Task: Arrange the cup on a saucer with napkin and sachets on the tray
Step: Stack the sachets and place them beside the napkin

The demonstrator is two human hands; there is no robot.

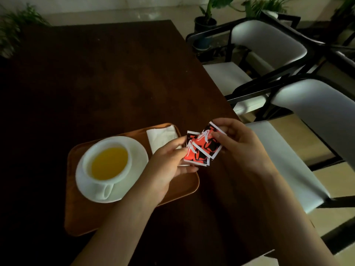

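Note:
A white cup (107, 162) of yellow liquid stands on a white saucer (138, 156) on the left half of the brown wooden tray (80, 217). A folded white napkin (161, 137) lies at the tray's far right corner. Above the tray's right edge, both hands hold red, black and white sachets (201, 146). My left hand (169, 164) pinches the lower sachets from the left. My right hand (236, 143) grips the upper sachet from the right. The exact number of sachets is unclear, as they overlap.
The tray sits near the front right of a dark wooden table (107, 77). Two white padded chairs with black frames (269, 47) stand along the table's right side. Potted plants (205, 22) are on the floor behind.

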